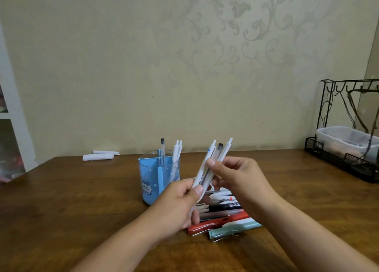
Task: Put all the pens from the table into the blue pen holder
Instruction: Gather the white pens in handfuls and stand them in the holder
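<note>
The blue pen holder (150, 181) stands mid-table with a cartoon face on its front; a clear pen with a black cap and two or three white pens stick up from it. My left hand (179, 205) and my right hand (235, 175) both grip a small bunch of pens (213, 159), mostly white, one with a dark cap, held tilted just right of the holder. Under my hands lies a pile of pens (223, 212) on the table, among them a red pen (217, 222), a mint-green pen (235, 228) and a black one.
Two rolled white papers (98, 156) lie at the table's back left by the wall. A black wire rack (346, 140) holding a clear plastic box (346, 140) stands at the back right. A white shelf edge rises at the far left.
</note>
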